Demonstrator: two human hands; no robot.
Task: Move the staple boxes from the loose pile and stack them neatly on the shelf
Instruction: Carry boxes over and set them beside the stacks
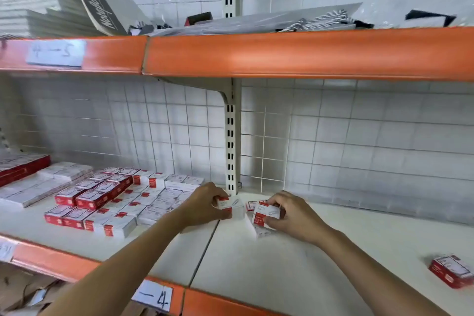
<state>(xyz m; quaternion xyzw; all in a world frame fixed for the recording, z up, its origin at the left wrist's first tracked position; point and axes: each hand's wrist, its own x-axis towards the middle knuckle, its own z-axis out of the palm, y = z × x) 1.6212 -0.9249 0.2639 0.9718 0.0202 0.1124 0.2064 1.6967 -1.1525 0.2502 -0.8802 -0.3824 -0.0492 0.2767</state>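
While both forearms reach in over the orange front rail, the left hand grips a small red-and-white staple box at the back of the white shelf, close beside the slotted upright post; fingers curl over the box top, red end facing the viewer, and its long axis cannot be told because the hand covers most of it. The right hand pinches a second staple box between thumb and curled fingers, tilted up on edge with its printed white face and red band toward the camera, long axis running roughly left to right. This box touches white boxes lying under it on the shelf; another box sits between the two hands. To the left, stacked staple boxes lie in rows, flat, long axes running mostly front-left to back-right, red ends toward the shelf front, two layers high at the rear-left portion. One lone box lies flat well apart at the right edge of the shelf, angled diagonally. Handwritten paper labels are stuck to the rail. Upper shelf carries notebooks and packaged items, blurred.
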